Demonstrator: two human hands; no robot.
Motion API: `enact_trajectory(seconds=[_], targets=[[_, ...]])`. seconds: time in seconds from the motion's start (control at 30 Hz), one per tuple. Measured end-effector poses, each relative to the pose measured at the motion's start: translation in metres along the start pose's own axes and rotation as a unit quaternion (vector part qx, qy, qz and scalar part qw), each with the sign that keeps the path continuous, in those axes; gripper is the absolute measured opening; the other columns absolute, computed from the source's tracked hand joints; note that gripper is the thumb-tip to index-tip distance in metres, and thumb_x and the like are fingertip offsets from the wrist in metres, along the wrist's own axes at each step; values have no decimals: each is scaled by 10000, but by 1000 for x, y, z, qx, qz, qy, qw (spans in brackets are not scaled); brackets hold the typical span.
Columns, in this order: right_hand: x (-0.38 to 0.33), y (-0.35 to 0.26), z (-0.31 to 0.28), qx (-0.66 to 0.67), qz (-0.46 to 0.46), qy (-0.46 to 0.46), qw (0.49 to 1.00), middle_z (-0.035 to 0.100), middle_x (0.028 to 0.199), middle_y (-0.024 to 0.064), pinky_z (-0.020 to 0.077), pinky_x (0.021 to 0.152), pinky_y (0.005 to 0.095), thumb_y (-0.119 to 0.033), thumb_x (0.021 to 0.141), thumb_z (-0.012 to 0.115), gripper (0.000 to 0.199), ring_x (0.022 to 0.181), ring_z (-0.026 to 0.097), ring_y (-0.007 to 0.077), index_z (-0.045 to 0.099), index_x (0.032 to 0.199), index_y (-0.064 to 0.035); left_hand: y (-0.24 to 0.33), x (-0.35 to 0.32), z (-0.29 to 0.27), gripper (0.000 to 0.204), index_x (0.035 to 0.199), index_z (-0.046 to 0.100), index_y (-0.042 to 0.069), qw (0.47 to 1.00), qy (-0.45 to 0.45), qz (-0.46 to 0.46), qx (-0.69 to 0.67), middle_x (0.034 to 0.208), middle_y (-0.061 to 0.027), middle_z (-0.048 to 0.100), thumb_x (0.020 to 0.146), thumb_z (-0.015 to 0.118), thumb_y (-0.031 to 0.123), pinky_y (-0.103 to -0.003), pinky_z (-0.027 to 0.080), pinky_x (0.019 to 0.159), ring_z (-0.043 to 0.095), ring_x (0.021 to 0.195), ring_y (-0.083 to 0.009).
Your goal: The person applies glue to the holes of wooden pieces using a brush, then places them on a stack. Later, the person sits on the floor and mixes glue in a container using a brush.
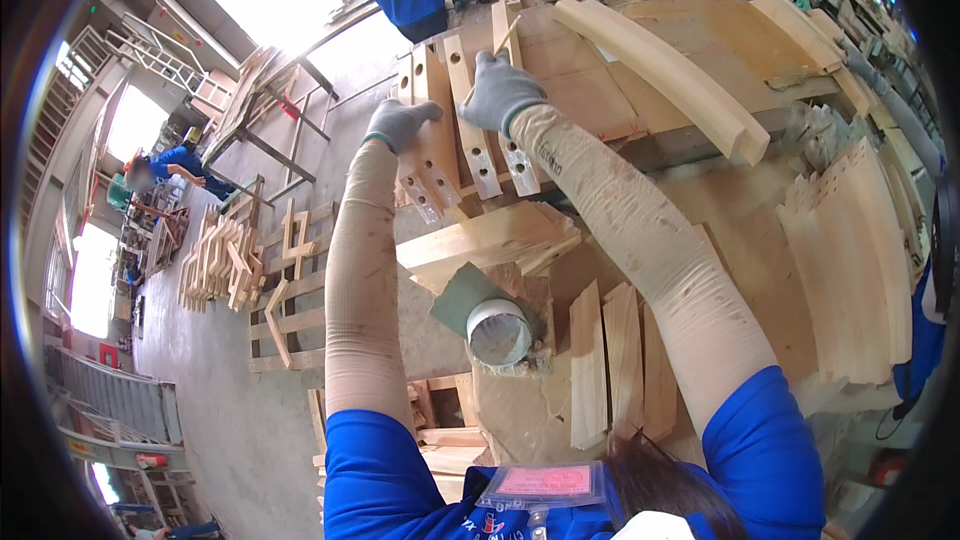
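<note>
left hand (398, 124) closed on drilled wooden slats (440, 135), upper centre | right hand (499, 90) grips neighbouring slat | likely light, stiff, splintery; hold by long edges | workbench (740, 240) beneath

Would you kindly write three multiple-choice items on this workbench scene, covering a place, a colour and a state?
1. Where does the pale round cup stand?
A. on the bench between the person's forearms
B. on the floor pallet
C. atop the curved beam

2. What colour are the work gloves?
A. red
B. grey
C. yellow

3. What is the left hand doing?
A. hanging free
B. holding a hammer
C. resting on a drilled wooden slat

Answers: A, the pale round cup sits between the forearms; B, both gloves are grey, as on the right hand; C, the left hand lies on the drilled wooden slat.
</note>
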State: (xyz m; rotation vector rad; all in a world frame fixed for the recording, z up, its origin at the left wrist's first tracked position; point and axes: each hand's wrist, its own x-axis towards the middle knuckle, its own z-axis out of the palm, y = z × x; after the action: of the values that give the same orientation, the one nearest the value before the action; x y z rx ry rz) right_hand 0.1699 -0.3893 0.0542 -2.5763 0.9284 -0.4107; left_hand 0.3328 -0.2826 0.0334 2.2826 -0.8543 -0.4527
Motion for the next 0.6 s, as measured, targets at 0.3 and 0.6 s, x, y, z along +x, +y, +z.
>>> enact_trajectory(seconds=[0.3,0.6], targets=[[12,122,-64,-33,-54,188,980,616,1038,172,480,818,422,-404,759,654,574,949,617,322,479,1167,-41,44,-48,-31,353,990,637,-50,925,-34,122,-358,916,-107,645,787,655,239,-254,494,688,624,770,-156],[-16,257,-123,-127,12,119,985,596,1097,223,454,871,439,-359,792,636,489,1019,581,363,498,1134,-38,180,-24,104,675,1031,612,-81,995,-5,90,-33,985,-229,645,674,651,491,-343,502,816,647,907,-285]])
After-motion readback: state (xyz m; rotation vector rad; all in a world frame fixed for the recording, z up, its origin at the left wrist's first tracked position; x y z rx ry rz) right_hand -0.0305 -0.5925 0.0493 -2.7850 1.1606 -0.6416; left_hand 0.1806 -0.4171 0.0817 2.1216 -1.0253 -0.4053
